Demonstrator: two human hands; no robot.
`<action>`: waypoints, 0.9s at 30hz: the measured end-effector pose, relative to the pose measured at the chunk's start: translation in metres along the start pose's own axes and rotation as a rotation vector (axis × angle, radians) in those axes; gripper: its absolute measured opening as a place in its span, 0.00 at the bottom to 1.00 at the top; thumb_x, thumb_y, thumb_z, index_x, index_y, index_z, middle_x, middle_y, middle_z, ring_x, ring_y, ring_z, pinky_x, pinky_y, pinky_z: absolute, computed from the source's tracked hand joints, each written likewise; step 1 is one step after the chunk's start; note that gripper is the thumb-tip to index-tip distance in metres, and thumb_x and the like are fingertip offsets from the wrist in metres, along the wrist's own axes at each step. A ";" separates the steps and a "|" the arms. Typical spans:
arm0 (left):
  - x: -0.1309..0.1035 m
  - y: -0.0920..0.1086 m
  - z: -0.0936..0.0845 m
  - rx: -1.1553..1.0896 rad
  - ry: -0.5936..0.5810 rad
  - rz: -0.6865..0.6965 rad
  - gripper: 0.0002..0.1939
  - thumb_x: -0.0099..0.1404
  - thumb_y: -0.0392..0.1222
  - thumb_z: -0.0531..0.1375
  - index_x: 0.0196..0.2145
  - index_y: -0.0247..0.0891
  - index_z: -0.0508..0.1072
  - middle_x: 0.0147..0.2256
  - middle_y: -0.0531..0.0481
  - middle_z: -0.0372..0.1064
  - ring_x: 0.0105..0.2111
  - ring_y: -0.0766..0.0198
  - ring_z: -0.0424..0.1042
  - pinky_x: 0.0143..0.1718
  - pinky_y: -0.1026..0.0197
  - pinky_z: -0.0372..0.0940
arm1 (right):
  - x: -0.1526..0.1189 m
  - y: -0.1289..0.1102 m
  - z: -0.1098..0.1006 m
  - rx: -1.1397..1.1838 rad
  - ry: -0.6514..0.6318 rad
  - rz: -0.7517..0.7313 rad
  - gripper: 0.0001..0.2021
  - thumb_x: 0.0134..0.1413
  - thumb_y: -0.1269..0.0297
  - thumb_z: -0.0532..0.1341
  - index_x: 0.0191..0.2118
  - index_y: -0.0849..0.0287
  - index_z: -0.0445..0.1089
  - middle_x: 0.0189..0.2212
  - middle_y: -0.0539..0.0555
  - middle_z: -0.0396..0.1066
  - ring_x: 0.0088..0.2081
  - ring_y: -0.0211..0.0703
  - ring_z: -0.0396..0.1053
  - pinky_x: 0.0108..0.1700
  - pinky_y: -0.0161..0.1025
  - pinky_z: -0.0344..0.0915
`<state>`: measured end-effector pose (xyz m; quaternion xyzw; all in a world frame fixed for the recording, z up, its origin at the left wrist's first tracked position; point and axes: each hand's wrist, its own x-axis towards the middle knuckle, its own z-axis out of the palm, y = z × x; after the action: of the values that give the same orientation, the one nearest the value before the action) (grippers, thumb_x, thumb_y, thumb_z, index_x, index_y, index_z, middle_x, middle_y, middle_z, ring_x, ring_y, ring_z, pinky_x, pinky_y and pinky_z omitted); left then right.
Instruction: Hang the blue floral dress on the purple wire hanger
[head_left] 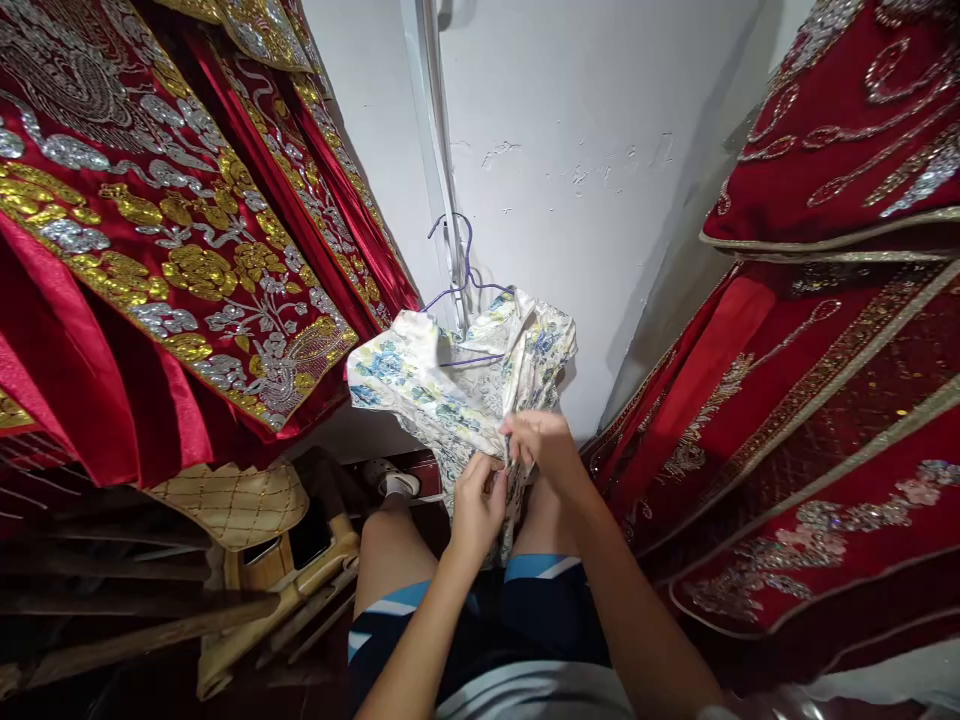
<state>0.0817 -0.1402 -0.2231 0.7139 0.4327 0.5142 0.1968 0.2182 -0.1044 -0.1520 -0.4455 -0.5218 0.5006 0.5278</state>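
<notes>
A white garment [420, 375] with a blue and yellow floral print hangs on a purple hanger [469, 265] in front of me. Both of my hands are at its front opening, below the neckline. My left hand [478, 500] pinches the edge of the fabric. Slightly higher and to the right, my right hand [538, 440] has its fingers closed on the same edge. Any button or fastener between the fingertips is too small to make out. The garment's lower part hangs down between my legs.
Red embroidered garments [202, 260] hang at the left, and more red beaded ones [810, 400] at the right. A wooden chair [277, 590] with a quilted gold pad stands at lower left. Behind the hanger are a metal strip and a white wall [585, 120].
</notes>
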 end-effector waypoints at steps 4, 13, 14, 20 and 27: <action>0.004 0.000 -0.018 0.254 -0.263 -0.032 0.08 0.69 0.32 0.52 0.31 0.40 0.64 0.31 0.49 0.64 0.33 0.60 0.67 0.33 0.62 0.57 | 0.058 -0.048 0.005 0.194 0.009 -0.104 0.18 0.48 0.50 0.71 0.26 0.62 0.75 0.17 0.48 0.67 0.16 0.29 0.55 0.17 0.31 0.49; 0.039 0.023 -0.057 0.399 -0.451 -0.005 0.05 0.66 0.32 0.56 0.35 0.39 0.71 0.32 0.48 0.71 0.32 0.58 0.71 0.31 0.61 0.58 | 0.080 -0.098 0.032 0.235 0.003 -0.265 0.15 0.57 0.54 0.67 0.29 0.61 0.74 0.17 0.45 0.65 0.16 0.28 0.56 0.17 0.29 0.50; 0.052 0.028 -0.065 0.329 -0.362 0.021 0.05 0.68 0.35 0.56 0.38 0.39 0.72 0.32 0.49 0.72 0.32 0.59 0.71 0.32 0.61 0.60 | 0.076 -0.094 0.031 0.221 -0.006 -0.285 0.15 0.57 0.52 0.67 0.30 0.61 0.74 0.17 0.45 0.65 0.16 0.28 0.56 0.18 0.29 0.50; 0.150 0.069 -0.095 0.222 0.112 0.310 0.15 0.73 0.40 0.54 0.55 0.39 0.72 0.37 0.49 0.75 0.31 0.63 0.70 0.37 0.60 0.64 | 0.067 -0.093 0.025 0.135 -0.046 -0.393 0.17 0.57 0.49 0.66 0.29 0.59 0.72 0.17 0.45 0.64 0.18 0.31 0.56 0.20 0.31 0.51; 0.181 0.078 -0.098 0.282 0.316 0.380 0.08 0.72 0.38 0.57 0.37 0.34 0.74 0.35 0.49 0.73 0.37 0.63 0.70 0.42 0.60 0.63 | 0.067 -0.061 0.034 -0.134 0.079 -0.418 0.17 0.59 0.53 0.61 0.24 0.56 0.64 0.17 0.44 0.55 0.19 0.33 0.49 0.22 0.34 0.45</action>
<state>0.0433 -0.0511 -0.0259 0.7136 0.3835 0.5815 -0.0743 0.1848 -0.0455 -0.0825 -0.3811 -0.6136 0.3269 0.6095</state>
